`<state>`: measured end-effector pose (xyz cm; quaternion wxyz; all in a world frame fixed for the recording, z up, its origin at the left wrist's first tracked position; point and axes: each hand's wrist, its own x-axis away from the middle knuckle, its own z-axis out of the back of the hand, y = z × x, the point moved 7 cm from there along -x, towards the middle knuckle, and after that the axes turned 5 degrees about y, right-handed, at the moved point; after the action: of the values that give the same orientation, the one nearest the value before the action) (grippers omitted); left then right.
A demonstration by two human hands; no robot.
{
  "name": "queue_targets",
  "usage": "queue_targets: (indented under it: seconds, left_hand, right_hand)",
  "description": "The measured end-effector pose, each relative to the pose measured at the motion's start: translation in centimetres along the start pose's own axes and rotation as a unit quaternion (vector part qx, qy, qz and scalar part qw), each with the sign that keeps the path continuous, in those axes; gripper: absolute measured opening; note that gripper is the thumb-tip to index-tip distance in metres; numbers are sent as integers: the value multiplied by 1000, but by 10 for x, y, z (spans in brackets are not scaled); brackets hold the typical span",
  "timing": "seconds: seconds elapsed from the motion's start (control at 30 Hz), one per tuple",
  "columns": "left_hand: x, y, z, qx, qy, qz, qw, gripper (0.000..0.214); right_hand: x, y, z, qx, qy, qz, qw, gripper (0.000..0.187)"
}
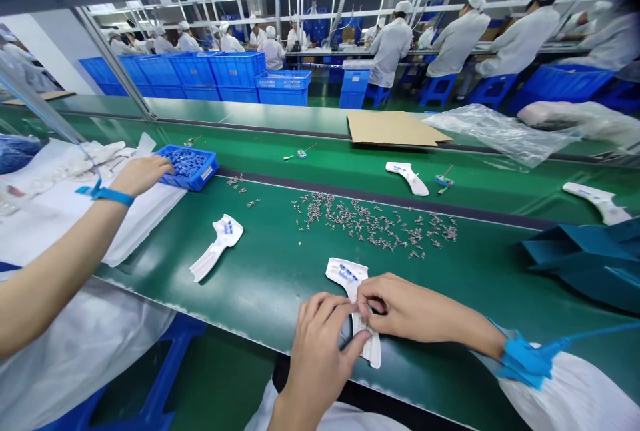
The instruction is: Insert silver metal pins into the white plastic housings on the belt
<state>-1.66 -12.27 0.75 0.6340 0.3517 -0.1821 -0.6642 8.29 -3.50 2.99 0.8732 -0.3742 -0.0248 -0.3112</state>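
Observation:
A white gun-shaped plastic shell half (349, 272) with blue pieces in its wide end lies on the green bench in front of me. My left hand (320, 344) is curled at its near end, thumb and fingertips gripping the handle from the left. From the right, my right hand (395, 306) pinches over the middle of the shell. Whatever sits between its fingertips is hidden. Beyond the shell, many small metal parts (375, 224) are scattered. Farther left lies a second white shell half (220, 248), also with blue pieces.
At left, a co-worker's hand (143, 174) reaches to a blue tray (204, 178) of small blue parts. Behind runs a green belt (250, 151) with a white shell (407, 176) and small wired parts (301, 153). Cardboard (395, 128) and a teal bin (595, 258) are farther off.

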Motion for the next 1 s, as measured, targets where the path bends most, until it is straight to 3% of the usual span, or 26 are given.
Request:
queue_targets:
  seconds: [0.7,1.0]
  left_hand:
    - [1,0,1,21,-2,1,1000,25]
    - [1,-1,0,15,3,-5,1000,29]
  right_hand:
    - [-5,-3,-1,-40,-64,51,996,12]
    - [-4,1,-2,-13,-49,13,999,10]
